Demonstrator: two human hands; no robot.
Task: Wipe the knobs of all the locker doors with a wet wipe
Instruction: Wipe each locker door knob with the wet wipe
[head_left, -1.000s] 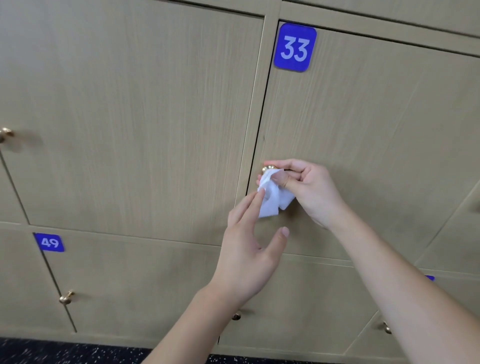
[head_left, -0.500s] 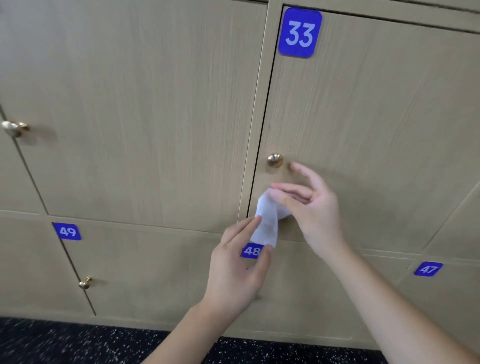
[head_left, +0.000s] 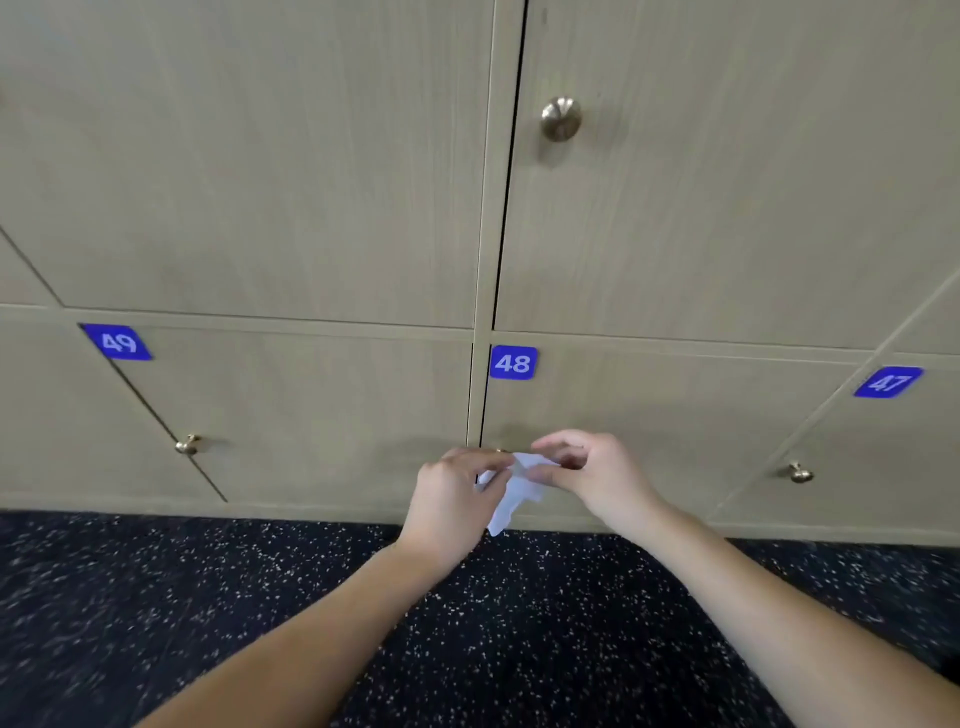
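Both hands pinch the wet wipe (head_left: 514, 488) low in front of door 48 (head_left: 649, 431): left hand (head_left: 457, 493) and right hand (head_left: 597, 473) close together; the door's knob mostly hidden behind them.

We're in a locker room, the kind found at a gym or changing area. A wall of light wood-grain locker doors (head_left: 270, 171) fills the view, stacked in rows, each door split from the next by narrow dark seams. Blue number plates mark the bottom row: 49 (head_left: 118, 342), 48 (head_left: 513, 362), 47 (head_left: 888, 382). Round brass knobs sit on the doors, a big one up top (head_left: 560, 118), smaller ones low at the left (head_left: 187, 445) and right (head_left: 800, 473). Underfoot lies black rubber flooring (head_left: 156, 597) flecked with pale specks, typical gym matting.
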